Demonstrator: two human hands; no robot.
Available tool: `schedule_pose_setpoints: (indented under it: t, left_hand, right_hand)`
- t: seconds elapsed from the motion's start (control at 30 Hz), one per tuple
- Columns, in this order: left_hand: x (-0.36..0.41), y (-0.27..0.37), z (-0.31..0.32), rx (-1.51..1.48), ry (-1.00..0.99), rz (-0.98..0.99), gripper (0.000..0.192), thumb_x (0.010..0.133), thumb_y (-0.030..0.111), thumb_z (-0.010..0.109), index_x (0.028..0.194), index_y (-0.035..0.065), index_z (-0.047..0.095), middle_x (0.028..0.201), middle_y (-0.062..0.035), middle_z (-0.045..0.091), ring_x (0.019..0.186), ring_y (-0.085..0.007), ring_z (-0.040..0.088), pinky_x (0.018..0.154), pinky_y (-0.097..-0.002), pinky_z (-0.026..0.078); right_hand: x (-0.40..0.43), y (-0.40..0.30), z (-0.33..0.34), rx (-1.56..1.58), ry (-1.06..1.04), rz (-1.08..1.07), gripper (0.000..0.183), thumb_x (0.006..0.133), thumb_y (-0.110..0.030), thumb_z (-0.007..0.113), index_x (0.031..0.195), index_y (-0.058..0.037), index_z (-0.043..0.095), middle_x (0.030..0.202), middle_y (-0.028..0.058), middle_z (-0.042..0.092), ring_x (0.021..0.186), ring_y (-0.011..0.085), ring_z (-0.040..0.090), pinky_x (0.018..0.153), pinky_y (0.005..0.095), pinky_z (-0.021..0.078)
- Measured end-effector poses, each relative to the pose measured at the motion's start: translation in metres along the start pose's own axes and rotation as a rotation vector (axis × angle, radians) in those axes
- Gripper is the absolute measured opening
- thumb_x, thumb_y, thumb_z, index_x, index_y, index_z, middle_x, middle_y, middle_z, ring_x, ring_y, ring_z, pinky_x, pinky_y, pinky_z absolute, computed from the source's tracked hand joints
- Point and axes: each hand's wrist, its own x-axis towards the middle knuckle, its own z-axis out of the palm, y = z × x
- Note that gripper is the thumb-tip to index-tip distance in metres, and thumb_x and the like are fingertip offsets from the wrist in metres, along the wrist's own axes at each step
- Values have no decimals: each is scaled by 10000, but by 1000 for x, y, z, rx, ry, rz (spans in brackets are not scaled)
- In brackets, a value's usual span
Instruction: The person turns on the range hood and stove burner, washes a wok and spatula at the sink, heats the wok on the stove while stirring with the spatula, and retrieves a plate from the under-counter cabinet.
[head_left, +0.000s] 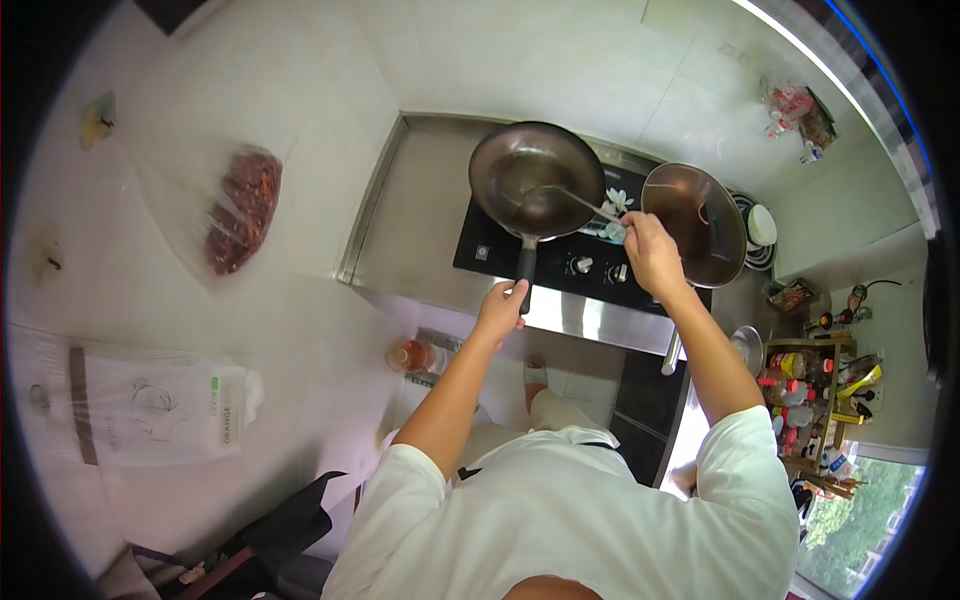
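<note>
My left hand (501, 309) is wrapped around the black handle of a dark wok (517, 150), which sits over the left side of a black gas hob (491, 244). In my right hand (651, 251) is the handle of a metal ladle or spatula (589, 204). Its working end lies down inside the wok, low against the dark metal, so I cannot tell its exact kind. A little liquid or oil seems to shine on the wok's bottom. Beyond my right hand rests a second, brownish pan or glass lid (679, 217) with a dark handle.
Seasoning bottles (795, 390) crowd a wooden rack on the right. A white-lidded container (761, 225) stands behind the second pan. Two control knobs (581, 264) line the hob's front. On the left wall hangs a plastic bag of dried red chillies (247, 210). A bottle of amber liquid (414, 355) stands below.
</note>
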Motion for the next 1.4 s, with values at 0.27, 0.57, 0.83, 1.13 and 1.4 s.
schedule_pose_setpoints:
  t: [0.27, 0.57, 0.83, 1.13, 1.4]
  left_hand:
    - [6, 17, 24, -137, 47, -63, 311, 941, 345, 531, 995, 40, 511, 771, -44, 550, 504, -104, 500, 434, -254, 422]
    - [4, 15, 27, -139, 71, -55, 261, 938, 337, 533, 854, 90, 511, 669, 3, 514, 467, -76, 465, 395, -228, 343]
    - [2, 15, 27, -127, 97, -45, 278, 940, 357, 535, 841, 98, 519, 651, 20, 510, 461, -67, 457, 395, -225, 336]
    - [2, 17, 24, -183, 59, -80, 261, 937, 355, 543, 872, 103, 530, 679, 13, 522, 484, -73, 483, 412, -217, 359]
    - [13, 15, 18, -214, 32, -112, 238, 902, 308, 580, 982, 86, 552, 761, -11, 586, 581, -92, 535, 502, -236, 424]
  right_hand:
    - [2, 52, -2, 194, -73, 216, 202, 921, -120, 457, 1004, 9, 589, 733, 146, 570, 713, 269, 587, 693, 338, 465]
    - [40, 44, 55, 809, -626, 931, 207, 883, -182, 546, 1055, -75, 593, 642, 22, 526, 479, 110, 453, 413, 259, 318]
    - [81, 80, 56, 519, -401, 626, 237, 841, -186, 558, 939, -13, 687, 671, 34, 578, 541, 143, 498, 466, 296, 363]
    - [78, 73, -1, 563, -562, 830, 187, 835, -98, 545, 917, 9, 675, 660, 28, 574, 575, 130, 503, 507, 286, 373]
    - [71, 75, -34, 158, -433, 254, 238, 800, -133, 517, 927, 20, 648, 727, 151, 623, 728, 233, 621, 699, 347, 463]
